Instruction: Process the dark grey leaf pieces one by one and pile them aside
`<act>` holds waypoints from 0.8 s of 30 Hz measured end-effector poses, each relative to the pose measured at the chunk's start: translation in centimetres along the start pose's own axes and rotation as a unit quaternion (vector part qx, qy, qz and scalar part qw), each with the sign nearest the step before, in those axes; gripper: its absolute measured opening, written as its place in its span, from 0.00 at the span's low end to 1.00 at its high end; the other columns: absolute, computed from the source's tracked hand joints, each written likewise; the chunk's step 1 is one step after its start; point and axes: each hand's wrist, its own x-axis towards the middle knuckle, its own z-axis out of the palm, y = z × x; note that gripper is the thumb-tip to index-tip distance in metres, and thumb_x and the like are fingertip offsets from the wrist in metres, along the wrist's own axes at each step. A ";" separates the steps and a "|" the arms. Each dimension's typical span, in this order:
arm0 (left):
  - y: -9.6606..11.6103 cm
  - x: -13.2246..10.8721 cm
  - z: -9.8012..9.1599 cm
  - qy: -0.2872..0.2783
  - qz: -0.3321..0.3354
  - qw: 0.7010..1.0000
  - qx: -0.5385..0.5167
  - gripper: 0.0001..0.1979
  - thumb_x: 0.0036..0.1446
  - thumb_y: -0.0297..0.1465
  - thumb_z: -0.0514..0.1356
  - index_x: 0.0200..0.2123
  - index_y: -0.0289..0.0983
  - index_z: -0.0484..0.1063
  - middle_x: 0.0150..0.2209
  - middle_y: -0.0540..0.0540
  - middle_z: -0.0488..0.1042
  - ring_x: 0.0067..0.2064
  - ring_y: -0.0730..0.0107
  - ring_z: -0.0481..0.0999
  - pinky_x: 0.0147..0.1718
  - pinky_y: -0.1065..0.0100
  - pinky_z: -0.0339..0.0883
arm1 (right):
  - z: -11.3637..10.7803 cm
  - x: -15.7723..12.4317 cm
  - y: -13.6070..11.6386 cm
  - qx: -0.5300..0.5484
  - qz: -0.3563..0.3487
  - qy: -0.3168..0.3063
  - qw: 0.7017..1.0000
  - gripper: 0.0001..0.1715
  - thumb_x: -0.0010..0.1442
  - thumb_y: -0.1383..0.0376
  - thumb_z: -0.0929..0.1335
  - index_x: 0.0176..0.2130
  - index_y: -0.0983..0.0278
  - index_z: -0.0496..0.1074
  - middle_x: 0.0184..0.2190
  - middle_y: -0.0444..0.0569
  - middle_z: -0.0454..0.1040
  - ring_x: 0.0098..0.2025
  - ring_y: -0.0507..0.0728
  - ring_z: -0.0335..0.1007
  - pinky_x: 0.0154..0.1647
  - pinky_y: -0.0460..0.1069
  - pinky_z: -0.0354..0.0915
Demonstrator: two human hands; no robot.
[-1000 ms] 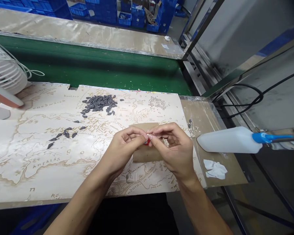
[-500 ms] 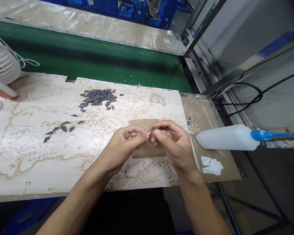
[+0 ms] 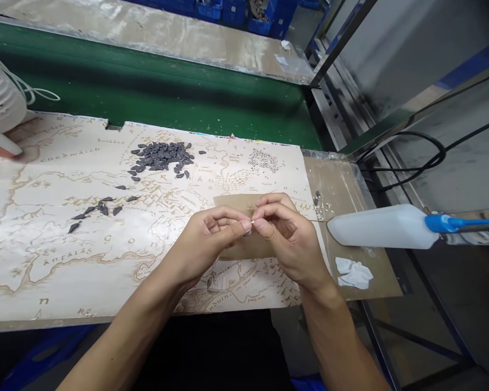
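Observation:
My left hand [image 3: 206,237] and my right hand [image 3: 295,239] meet over a brown sheet [image 3: 248,248], both pinched at thumb and fingers. A tiny pale bit [image 3: 252,221] shows between the fingertips, too small to name; the fingers hide the rest. Beyond my left hand lies a heap of dark grey, leaf-shaped pieces [image 3: 161,156]. More such pieces [image 3: 102,208] are scattered to the left. Past my right hand, many tiny speckled bits [image 3: 264,160] are spread on the map-printed paper [image 3: 85,277].
At the right, a white bottle with a blue nozzle [image 3: 378,228] lies on its side, near a crumpled white tissue [image 3: 353,273]. A white fan [image 3: 2,98] stands at the left. Behind the paper runs a green belt [image 3: 167,92], with blue bins [image 3: 232,12] farther back.
The fingertips of both hands have come together. A red-orange spot seen between them before no longer shows. The view has shifted slightly.

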 end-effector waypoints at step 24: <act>-3.0 -1.4 -3.1 0.045 0.007 0.998 0.033 0.12 0.70 0.39 0.74 0.44 0.38 0.78 0.29 0.51 0.81 0.28 0.71 0.77 0.31 0.69 0.70 | -0.6 -1.7 3.2 -0.340 -0.095 0.002 0.936 0.06 0.78 0.68 0.69 0.47 0.59 0.77 0.61 0.59 0.74 0.69 0.72 0.69 0.69 0.71 0.68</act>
